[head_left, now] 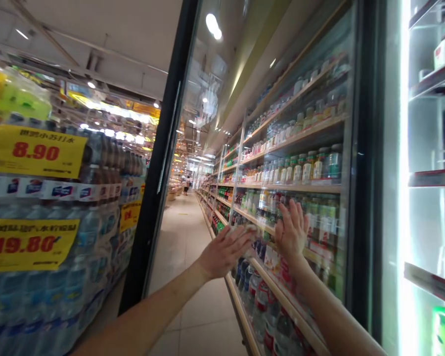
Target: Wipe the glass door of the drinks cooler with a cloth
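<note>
A glass door [211, 123] with a black frame stands swung out from a lit cooler. My left hand [226, 249] reaches to the glass, its fingers stretched out together over what looks like a pale cloth [251, 229]. Only the edges of this cloth show beyond the fingers, and they are blurred. To its right, my right hand [292, 230] is raised with fingers spread and nothing in it. Its palm appears to rest on or very close to the glass. Shelves of bottles [296, 170] appear in the glass behind both hands.
At left are stacked packs of bottled drinks [92, 232] with yellow price signs [37, 151]. The cooler's shelves [433, 178] are at right, beside a bright light strip [402, 198]. A tiled aisle floor [181, 222] runs away beyond the door, with a distant person [186, 184].
</note>
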